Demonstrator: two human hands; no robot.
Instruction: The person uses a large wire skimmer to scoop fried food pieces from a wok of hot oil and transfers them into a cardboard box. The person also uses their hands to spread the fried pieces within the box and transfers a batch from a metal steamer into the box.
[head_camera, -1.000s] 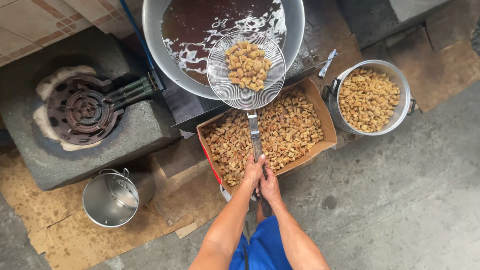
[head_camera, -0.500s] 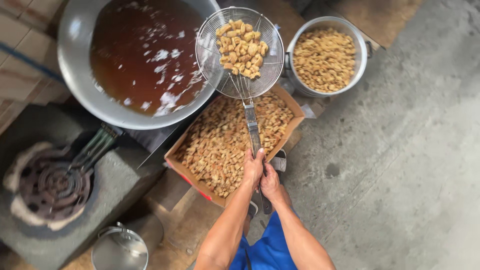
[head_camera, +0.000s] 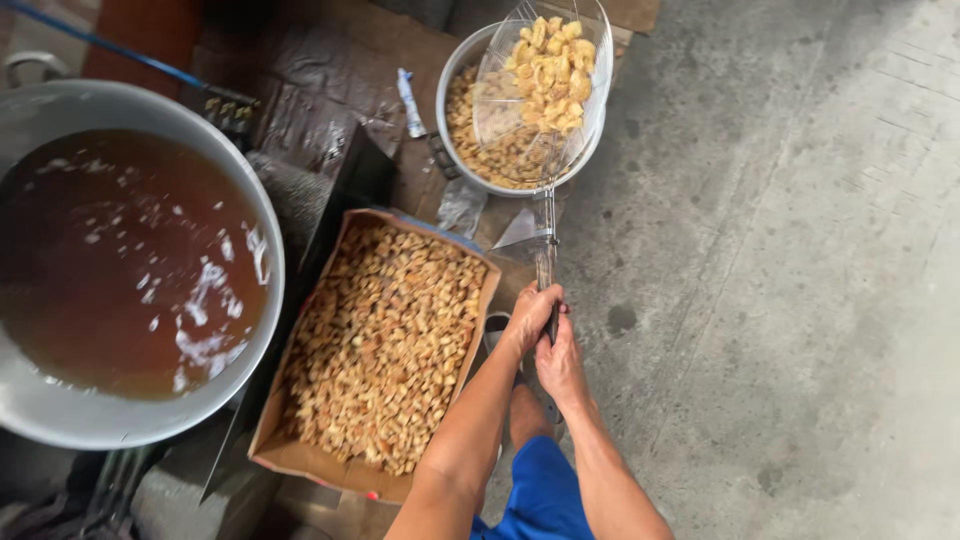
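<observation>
Both my hands grip the long metal handle of a wire skimmer (head_camera: 545, 85). My left hand (head_camera: 528, 318) is wrapped around the handle just ahead of my right hand (head_camera: 560, 362). The skimmer's mesh bowl holds a heap of pale fried pieces (head_camera: 550, 70) and hangs over a round metal pot (head_camera: 452, 75) partly filled with similar golden pieces. A cardboard box (head_camera: 300, 455) full of browner fried pieces lies on the floor just left of my arms.
A large metal wok (head_camera: 255, 215) of dark oil with foam fills the left side. Flattened cardboard and a small tube (head_camera: 410, 103) lie behind the box. Bare concrete floor (head_camera: 780, 280) spreads to the right.
The skimmer with its load swung right, from above the wok's edge and the box to over the round pot. Both hands kept hold of the handle; the view shifted right.
</observation>
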